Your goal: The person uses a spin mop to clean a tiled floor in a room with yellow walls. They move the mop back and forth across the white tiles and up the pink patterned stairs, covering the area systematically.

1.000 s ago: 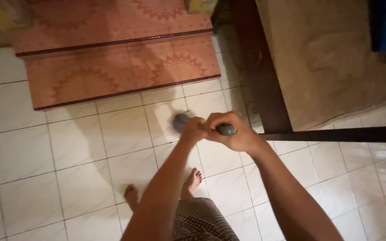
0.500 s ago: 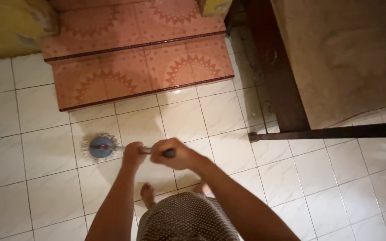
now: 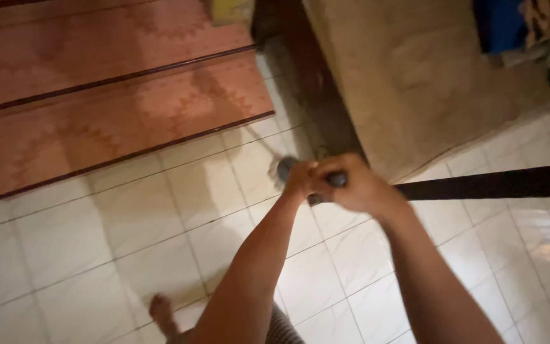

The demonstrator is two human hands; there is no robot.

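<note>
Both hands are closed around the mop handle, one just ahead of the other and touching. The left hand grips nearer the mop's lower end, the right hand nearer the dark top end, which shows between its fingers. The picture is blurred, so the handle itself is mostly hidden inside the two fists.

The mop head shows only as a grey-blue smear just beyond the left hand, low over the white tiled floor, near the foot of the dark wooden frame. That frame edges a raised tan surface toward the far right of the floor. A dark bar runs from just behind the right hand out to the right edge of the view.

Along the far left side of the floor lie two reddish patterned steps, each with a dark nosing strip. A bare foot stands on the tiles at the near edge, beside a bit of patterned cloth.
</note>
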